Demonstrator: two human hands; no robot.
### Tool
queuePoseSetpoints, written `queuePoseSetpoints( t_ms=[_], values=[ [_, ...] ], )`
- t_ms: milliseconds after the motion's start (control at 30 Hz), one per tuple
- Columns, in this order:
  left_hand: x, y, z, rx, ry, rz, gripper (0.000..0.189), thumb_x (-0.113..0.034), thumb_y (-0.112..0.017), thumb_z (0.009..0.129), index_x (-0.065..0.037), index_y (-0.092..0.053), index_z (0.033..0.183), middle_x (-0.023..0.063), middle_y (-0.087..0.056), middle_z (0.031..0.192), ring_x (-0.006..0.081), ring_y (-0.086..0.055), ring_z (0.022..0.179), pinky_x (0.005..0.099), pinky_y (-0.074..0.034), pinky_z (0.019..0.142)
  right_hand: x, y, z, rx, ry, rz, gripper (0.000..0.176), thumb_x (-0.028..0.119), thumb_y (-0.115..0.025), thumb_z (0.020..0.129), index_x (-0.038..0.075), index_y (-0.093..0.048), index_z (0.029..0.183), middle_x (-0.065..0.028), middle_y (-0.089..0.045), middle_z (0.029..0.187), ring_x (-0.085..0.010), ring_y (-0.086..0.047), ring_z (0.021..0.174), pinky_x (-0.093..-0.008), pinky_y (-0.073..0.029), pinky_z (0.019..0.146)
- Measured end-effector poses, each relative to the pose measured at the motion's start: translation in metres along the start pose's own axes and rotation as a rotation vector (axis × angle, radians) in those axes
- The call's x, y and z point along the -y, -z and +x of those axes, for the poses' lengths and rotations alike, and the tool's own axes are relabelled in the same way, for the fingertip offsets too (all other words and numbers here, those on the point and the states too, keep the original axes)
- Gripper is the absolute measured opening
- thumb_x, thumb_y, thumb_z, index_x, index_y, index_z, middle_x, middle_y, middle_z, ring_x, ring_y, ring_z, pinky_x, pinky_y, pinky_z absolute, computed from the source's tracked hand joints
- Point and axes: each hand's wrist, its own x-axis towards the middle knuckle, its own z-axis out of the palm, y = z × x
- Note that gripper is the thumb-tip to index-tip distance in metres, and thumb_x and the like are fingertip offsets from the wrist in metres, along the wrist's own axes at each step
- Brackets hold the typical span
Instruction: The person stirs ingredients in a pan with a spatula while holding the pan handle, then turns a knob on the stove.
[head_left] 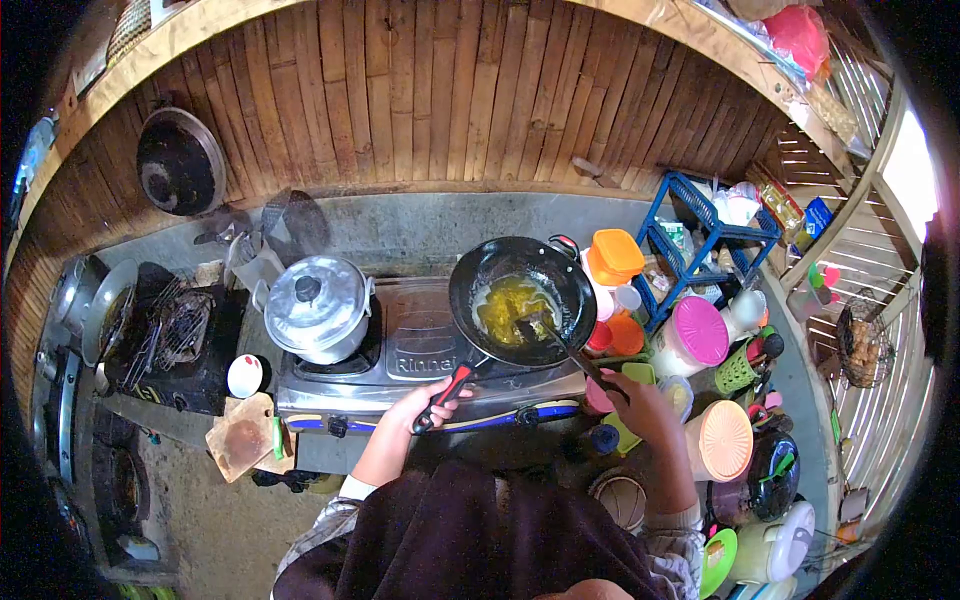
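A black wok (478, 270) sits over the right side of the steel gas stove (415, 330), with yellow food (508, 305) and bubbling oil at its bottom. My left hand (412, 405) is wrapped round the wok's red and black handle (447, 392). In my right hand (640, 398) is the handle of a dark spatula (572, 352), which slants down over the near rim. Its blade rests among the yellow food, partly covered by it. Left of the wok, a lidded aluminium pot (318, 308) stands on the other burner.
Plastic tubs and jars crowd the right counter, among them an orange box (616, 256) and a pink-lidded container (697, 332). A blue rack (690, 235) stands behind them. On the left are a charred grill stove (180, 340), a white cup (245, 376) and a cutting board (240, 438) with a green-handled knife (278, 438).
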Motion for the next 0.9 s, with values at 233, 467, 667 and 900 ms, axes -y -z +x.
queuePoseSetpoints(
  t_ms=[233, 467, 667, 900],
  values=[
    [0.001, -0.001, 0.000, 0.000, -0.008, 0.010, 0.049, -0.040, -0.040, 0.094, 0.000, -0.044, 0.122, -0.0032, -0.041, 0.064, 0.0011, -0.033, 0.043, 0.0143, -0.026, 0.036, -0.015, -0.044, 0.045, -0.014, -0.003, 0.086, 0.036, 0.023, -0.057, 0.084, 0.016, -0.053, 0.119, -0.0203, -0.061, 0.101, -0.0383, -0.057, 0.093, -0.0450, -0.046, 0.080],
    [0.000, -0.007, -0.002, -0.051, 0.004, -0.004, 0.049, -0.040, -0.040, 0.094, 0.000, -0.045, 0.121, -0.0034, -0.041, 0.064, 0.0009, -0.032, 0.043, 0.0138, -0.024, 0.035, -0.033, -0.066, 0.053, -0.086, 0.031, 0.082, 0.039, 0.020, -0.059, 0.082, 0.016, -0.053, 0.120, -0.0208, -0.061, 0.101, -0.0366, -0.058, 0.095, -0.0435, -0.046, 0.083],
    [0.001, -0.007, -0.002, -0.042, -0.003, -0.007, 0.049, -0.040, -0.040, 0.094, 0.000, -0.045, 0.121, -0.0034, -0.041, 0.064, 0.0014, -0.032, 0.043, 0.0142, -0.025, 0.035, -0.016, -0.023, 0.017, -0.057, 0.007, 0.113, 0.033, 0.019, -0.056, 0.083, 0.012, -0.057, 0.115, -0.0201, -0.061, 0.101, -0.0378, -0.057, 0.096, -0.0427, -0.045, 0.085],
    [0.002, -0.002, 0.001, 0.000, 0.011, -0.002, 0.053, -0.043, -0.038, 0.094, 0.001, -0.044, 0.123, -0.0036, -0.040, 0.063, 0.0020, -0.030, 0.043, 0.0158, -0.025, 0.037, -0.009, 0.027, -0.017, 0.043, -0.057, -0.023, 0.026, 0.018, -0.055, 0.083, 0.008, -0.061, 0.106, -0.0207, -0.063, 0.092, -0.0388, -0.059, 0.087, -0.0445, -0.047, 0.077]
  ],
)
